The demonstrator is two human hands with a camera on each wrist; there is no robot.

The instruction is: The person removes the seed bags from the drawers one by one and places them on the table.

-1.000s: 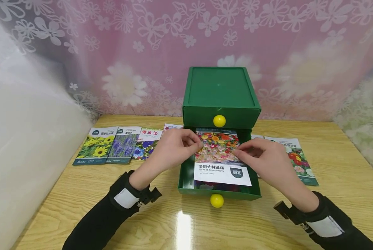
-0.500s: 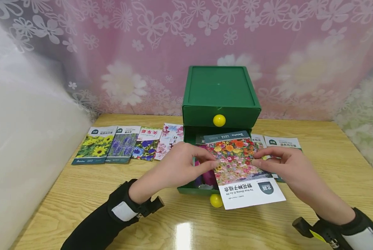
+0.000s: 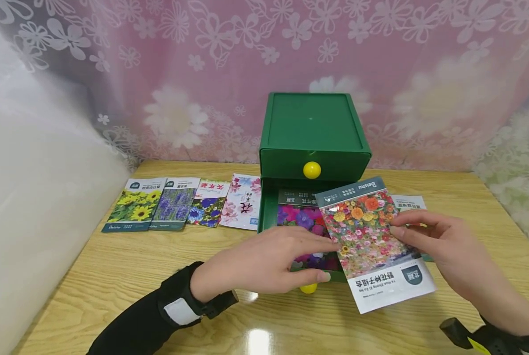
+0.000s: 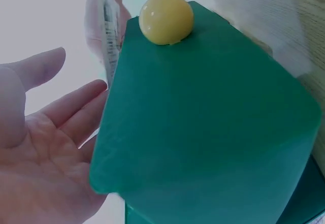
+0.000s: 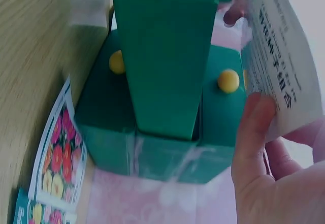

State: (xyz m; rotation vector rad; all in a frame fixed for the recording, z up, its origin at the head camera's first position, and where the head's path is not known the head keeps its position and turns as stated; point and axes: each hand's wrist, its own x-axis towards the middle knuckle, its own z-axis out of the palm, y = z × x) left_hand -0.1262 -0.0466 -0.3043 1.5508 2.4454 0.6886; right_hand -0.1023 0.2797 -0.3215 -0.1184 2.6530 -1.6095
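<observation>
My right hand (image 3: 455, 256) pinches a wildflower seed packet (image 3: 370, 236) by its right edge, thumb on the front. The packet is tilted, above the right side of a pulled-out green drawer (image 3: 269, 207). The right wrist view shows the thumb (image 5: 258, 115) on one face of the packet and fingers behind. My left hand (image 3: 273, 259) is over the drawer's front left, fingers extended and thumb apart, fingertips at the packet's left edge. In the left wrist view its palm (image 4: 51, 163) faces the drawer's side. Inside the drawer lies another packet with purple and pink flowers (image 3: 301, 214), partly covered by my hand.
The green two-drawer box (image 3: 310, 123) stands at the back with its upper drawer shut; a yellow knob (image 3: 312, 170) marks it. Several seed packets lie in a row on the left, including a yellow-flower one (image 3: 135, 204). More packets (image 3: 408, 201) lie on the right, partly hidden.
The wildflower packet has come up out of the drawer and moved right, uncovering the purple-flower packet. My left hand has let go of it and its fingers have straightened.
</observation>
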